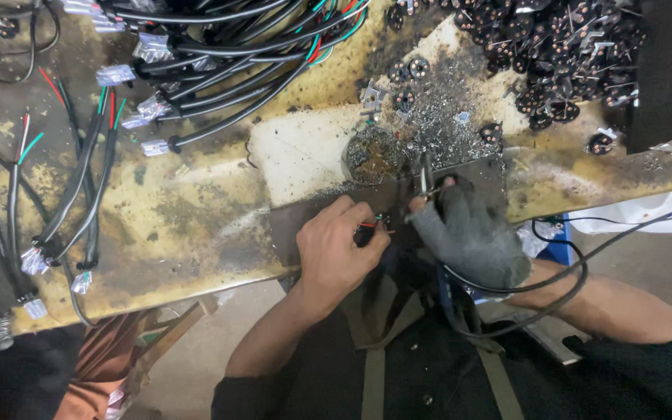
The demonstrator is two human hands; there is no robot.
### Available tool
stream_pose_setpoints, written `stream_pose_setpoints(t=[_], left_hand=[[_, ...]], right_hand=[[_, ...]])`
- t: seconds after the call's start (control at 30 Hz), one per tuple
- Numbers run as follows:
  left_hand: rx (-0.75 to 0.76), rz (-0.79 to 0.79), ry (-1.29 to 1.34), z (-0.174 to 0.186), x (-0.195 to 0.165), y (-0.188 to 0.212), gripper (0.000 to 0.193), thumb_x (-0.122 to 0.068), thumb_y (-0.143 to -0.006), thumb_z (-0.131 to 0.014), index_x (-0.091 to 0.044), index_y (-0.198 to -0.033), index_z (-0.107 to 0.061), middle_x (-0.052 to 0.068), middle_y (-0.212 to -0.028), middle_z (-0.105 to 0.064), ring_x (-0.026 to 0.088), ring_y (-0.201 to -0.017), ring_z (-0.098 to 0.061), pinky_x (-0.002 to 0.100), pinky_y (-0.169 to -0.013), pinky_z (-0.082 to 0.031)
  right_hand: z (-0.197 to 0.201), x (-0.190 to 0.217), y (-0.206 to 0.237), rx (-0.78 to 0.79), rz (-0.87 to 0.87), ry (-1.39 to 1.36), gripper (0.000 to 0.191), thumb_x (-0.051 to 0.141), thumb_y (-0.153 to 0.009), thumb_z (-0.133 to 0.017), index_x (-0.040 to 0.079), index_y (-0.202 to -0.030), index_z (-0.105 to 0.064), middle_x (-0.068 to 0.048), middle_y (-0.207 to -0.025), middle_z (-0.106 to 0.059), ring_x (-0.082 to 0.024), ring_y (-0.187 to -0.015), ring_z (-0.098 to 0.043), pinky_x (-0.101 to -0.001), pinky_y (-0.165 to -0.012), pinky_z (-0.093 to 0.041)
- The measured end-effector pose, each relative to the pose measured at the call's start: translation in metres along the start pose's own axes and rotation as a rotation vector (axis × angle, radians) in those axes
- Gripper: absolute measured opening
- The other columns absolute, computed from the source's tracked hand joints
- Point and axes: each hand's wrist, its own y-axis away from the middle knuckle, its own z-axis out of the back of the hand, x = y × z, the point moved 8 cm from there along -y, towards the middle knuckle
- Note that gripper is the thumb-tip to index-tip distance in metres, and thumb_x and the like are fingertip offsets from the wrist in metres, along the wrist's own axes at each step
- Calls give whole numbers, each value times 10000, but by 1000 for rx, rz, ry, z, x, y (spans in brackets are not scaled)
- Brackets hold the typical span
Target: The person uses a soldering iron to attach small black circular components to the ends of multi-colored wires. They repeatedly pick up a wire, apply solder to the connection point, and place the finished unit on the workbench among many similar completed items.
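Note:
My left hand (pixel 339 247) is bare and pinches the thin red and green wire ends (pixel 377 225) of a cable at the bench's front edge. My right hand (pixel 468 236) wears a grey fingerless glove and grips a thin metal soldering tool (pixel 426 180), its tip standing just above the wire ends. A black cable (pixel 561 284) loops over my right wrist and forearm. Both hands rest on a dark metal plate (pixel 289 222) fixed to the bench edge.
A stained yellow workbench (pixel 173 202) carries a bundle of black cables (pixel 227 70) with plastic-bagged ends, more cables at the left (pixel 79 187), a round tin of residue (pixel 375 155), metal scraps and a heap of black round connectors (pixel 561 47).

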Motion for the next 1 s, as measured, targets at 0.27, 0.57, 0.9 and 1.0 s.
stream_pose_setpoints(t=[0.27, 0.57, 0.9, 1.0], left_hand=[[-31, -56, -18, -1, -9, -2, 173, -209, -805, -764, -82, -781, -648, 96, -764, -587, 329, -725, -639, 458, -624, -488], [-21, -15, -19, -6, -4, 2, 190, -227, -818, -755, -85, -767, -640, 93, -767, -590, 328, -737, -652, 461, -622, -493], [5, 4, -35, -6, -4, 0, 181, -237, -800, -762, -87, -800, -661, 91, -777, -601, 323, -728, -660, 450, -615, -508], [-21, 8, -42, -5, -4, 1, 172, -229, -798, -758, -89, -793, -657, 90, -783, -601, 325, -756, -663, 457, -627, -503]], right_hand=[[29, -34, -7, 9, -131, -371, 558, 228, -733, -798, 112, -1220, -550, -128, -937, -706, -310, -780, -732, -409, -605, -572], [-1, -42, 2, -431, -437, -1045, 523, 65, -900, -855, 86, -1226, -447, -42, -981, -634, -138, -893, -633, -287, -812, -516], [-28, -15, 21, -531, -353, -909, 490, 46, -817, -868, 64, -1113, -477, -63, -983, -549, -146, -855, -560, -284, -776, -489], [-27, -16, 20, -529, -366, -940, 486, 57, -832, -861, 69, -1117, -467, -61, -983, -537, -143, -857, -546, -283, -783, -488]])
